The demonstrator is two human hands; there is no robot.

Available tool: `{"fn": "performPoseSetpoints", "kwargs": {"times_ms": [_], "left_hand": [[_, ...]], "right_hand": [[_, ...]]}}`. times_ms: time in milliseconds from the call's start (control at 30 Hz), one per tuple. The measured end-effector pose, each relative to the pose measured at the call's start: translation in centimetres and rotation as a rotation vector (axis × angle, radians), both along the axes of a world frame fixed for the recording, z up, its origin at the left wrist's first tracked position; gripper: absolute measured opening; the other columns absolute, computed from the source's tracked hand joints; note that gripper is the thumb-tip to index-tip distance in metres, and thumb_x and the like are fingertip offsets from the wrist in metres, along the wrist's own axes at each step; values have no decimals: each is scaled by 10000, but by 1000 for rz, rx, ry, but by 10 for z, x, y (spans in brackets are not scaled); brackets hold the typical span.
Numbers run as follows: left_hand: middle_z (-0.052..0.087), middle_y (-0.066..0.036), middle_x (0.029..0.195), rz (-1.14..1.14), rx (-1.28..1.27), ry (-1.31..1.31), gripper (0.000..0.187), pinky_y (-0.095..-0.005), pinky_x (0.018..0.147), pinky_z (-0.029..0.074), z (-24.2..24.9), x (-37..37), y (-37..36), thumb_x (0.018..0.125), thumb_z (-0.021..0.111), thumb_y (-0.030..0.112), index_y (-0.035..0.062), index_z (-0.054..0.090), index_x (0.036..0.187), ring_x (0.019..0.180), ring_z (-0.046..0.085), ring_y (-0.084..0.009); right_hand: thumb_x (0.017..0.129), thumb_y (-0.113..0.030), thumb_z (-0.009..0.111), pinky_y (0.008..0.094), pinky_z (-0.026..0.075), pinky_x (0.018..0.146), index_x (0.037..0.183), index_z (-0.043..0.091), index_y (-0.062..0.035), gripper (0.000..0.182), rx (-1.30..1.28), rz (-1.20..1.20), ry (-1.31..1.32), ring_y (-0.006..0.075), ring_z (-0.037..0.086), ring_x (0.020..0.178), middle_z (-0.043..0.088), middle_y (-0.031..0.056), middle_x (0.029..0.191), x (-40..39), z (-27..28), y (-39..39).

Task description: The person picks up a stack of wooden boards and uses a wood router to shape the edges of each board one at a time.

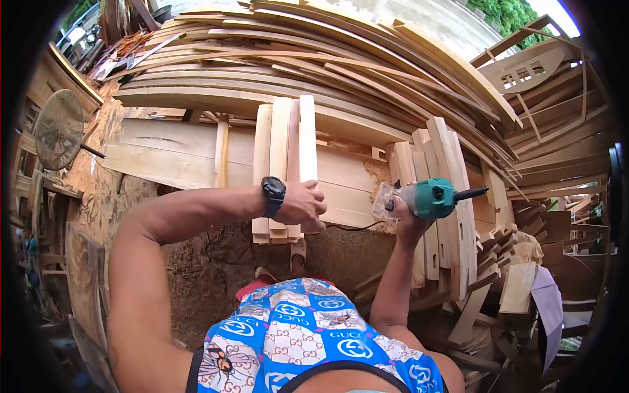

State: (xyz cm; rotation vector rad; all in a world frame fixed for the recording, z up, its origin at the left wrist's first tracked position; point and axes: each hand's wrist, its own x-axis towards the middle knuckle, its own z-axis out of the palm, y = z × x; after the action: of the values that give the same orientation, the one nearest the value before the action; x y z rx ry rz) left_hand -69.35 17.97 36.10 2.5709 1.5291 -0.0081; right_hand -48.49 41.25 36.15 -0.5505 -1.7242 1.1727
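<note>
My left hand [300, 203], with a dark wristwatch [273, 195] at the wrist, is closed over the near part of a pale wooden board [307, 141]. This board is the rightmost of several lying side by side, their lengths pointing away from me. In my right hand [411, 219] is a green trim router [434, 198], held sideways. Its clear base [384, 202] faces left, and a black cord sleeve sticks out to the right. The router is raised near a second group of boards [452, 209]. My palm and the router body hide part of each other.
Under the boards lies a wide plank bench [177, 154]. Long stacked strips [295, 59] curve across the back. A pedestal fan [60, 130] stands at left. Offcuts [488, 262] crowd the right, beside a lilac sheet [547, 314]. A thin dark cord [357, 228] runs near the bench's front edge.
</note>
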Motion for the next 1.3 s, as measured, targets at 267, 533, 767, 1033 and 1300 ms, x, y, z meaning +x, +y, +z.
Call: {"fn": "performPoseSetpoints", "kwargs": {"times_ms": [267, 533, 767, 1033, 1300], "left_hand": [[570, -27, 1074, 128, -110, 47, 370, -635, 1094, 377, -15, 18, -30, 947, 556, 279, 393, 645, 1287, 1170, 532, -207], [573, -69, 1200, 230, -232, 90, 483, -635, 1101, 366, -28, 27, -27, 948, 589, 365, 332, 561, 1429, 1240, 500, -222], [620, -173, 1278, 656, 197, -234, 518, -443, 1056, 440, -24, -14, -39, 790, 542, -9, 60, 637, 1295, 1174, 586, -320], [300, -183, 1630, 1232, 213, -136, 651, -601, 1193, 244, -71, -28, -45, 990, 498, 512, 183, 395, 1543, 1482, 324, -399], [266, -167, 1655, 1522, 417, -290, 775, -631, 1224, 66, -104, -11, -35, 1001, 427, 479, 10, 238, 1589, 1533, 231, -361]], "right_hand": [[658, -112, 866, 384, 535, 871, 1080, 633, -39, 488, -75, 102, 3, 225, 650, 916, 654, 70, 1026, -4, 2, -34], [673, -81, 861, 361, 523, 895, 1096, 652, -44, 473, -19, 219, -58, 209, 652, 944, 667, 56, 1043, -7, 3, -75], [706, -1, 839, 339, 549, 880, 1194, 627, -25, 533, 7, 278, -77, 184, 651, 1005, 652, 64, 1134, -4, -26, -97], [695, -68, 883, 342, 548, 873, 1157, 652, -30, 518, -9, 356, -75, 185, 648, 974, 664, 65, 1099, -4, -39, -138], [695, -148, 895, 371, 518, 886, 1075, 665, -63, 453, 48, 337, -103, 207, 645, 949, 675, 40, 1021, -9, -38, -157]]}}
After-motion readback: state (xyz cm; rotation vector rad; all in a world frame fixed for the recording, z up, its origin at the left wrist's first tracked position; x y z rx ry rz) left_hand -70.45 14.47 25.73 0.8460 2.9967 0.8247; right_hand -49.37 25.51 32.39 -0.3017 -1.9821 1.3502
